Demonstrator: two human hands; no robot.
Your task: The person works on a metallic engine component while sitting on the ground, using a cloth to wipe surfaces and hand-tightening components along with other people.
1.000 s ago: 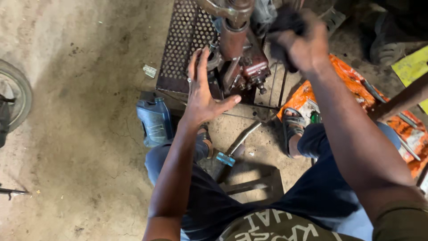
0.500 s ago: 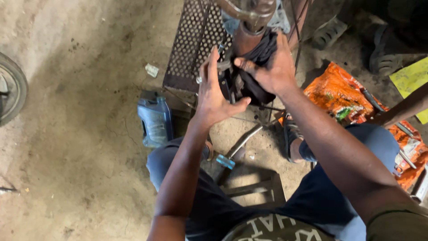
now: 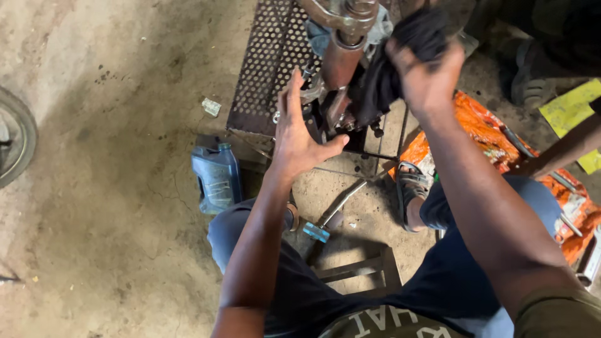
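Nearest the camera sat the person's own lap in dark trousers, with a small metal stool [image 3: 357, 272] between the knees and a sandalled foot [image 3: 410, 191] planted on the concrete floor [image 3: 113, 206]. A long-handled tool with a pale blue end [image 3: 332, 216] lay on the ground just ahead of the stool, and a blue-grey oil jug [image 3: 216, 175] stood to the left of the knee. Further out, the left hand [image 3: 297, 134] was spread flat and fully open, fingers pointing away, its palm turned toward the rusty metal assembly [image 3: 338, 81] and holding nothing; whether it actually touched the part could not be told. The right hand [image 3: 426, 75] was closed on a bunched black rag [image 3: 391, 69], pressing it against the right side of the assembly. The assembly stood between the two hands on a perforated metal stand [image 3: 266, 69], its long axis running away from the person, up the view. The left hand was the nearer to its lower end. An orange bag [image 3: 488, 134] lay beyond the right arm.
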